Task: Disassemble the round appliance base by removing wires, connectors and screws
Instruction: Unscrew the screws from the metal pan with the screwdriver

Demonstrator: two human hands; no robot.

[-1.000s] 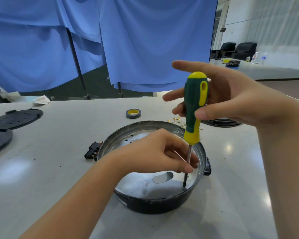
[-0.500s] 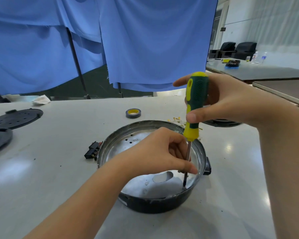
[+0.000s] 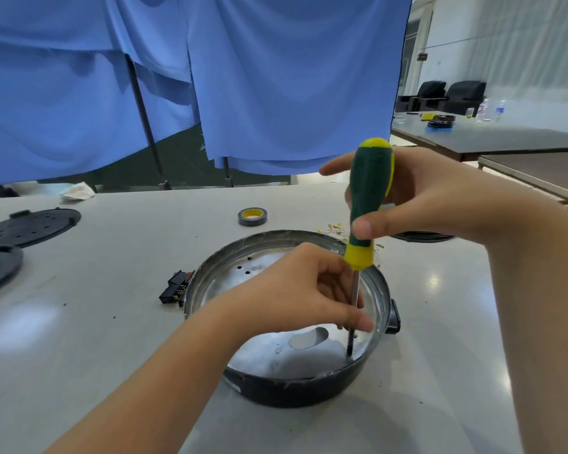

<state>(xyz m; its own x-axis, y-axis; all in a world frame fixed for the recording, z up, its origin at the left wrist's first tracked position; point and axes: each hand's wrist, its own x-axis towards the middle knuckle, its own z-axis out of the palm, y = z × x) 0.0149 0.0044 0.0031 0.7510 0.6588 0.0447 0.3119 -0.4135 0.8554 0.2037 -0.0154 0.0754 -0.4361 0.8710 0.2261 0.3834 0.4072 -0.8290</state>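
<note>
Round appliance base [image 3: 210,283]: one, lower centre of the frame, standing on the pale table [image 3: 95,322]; I see a dark outer shell, a silvery inner floor with small holes and one oval opening
Screwdriver [image 3: 369,198]: one, green and yellow handle, nearly upright; its shaft runs down into the base and the tip meets the inner floor near the right wall
Right hand [image 3: 440,194]: I read it as wrapped round the screwdriver handle from the right, thumb pressed on the front of the lower handle, index finger stretched out leftward behind the top
Left hand [image 3: 295,290]: reaches in over the base from lower left, fingers curled, thumb and fingertips closed on the shaft just below the handle
Tape roll [image 3: 252,217]: one, grey with a yellow core, lying flat behind the base, centre of the frame
Black connector block [image 3: 174,291]: one, just beside the left wall of the base; whether it touches I cannot tell
Small brass terminals [image 3: 333,228]: a loose scatter behind the base at right, too small for me to count
Black perforated discs [image 3: 30,224]: two, at the left edge of the frame, overlapping
Blue curtains [image 3: 276,77]: hanging across the upper frame behind the table
</note>
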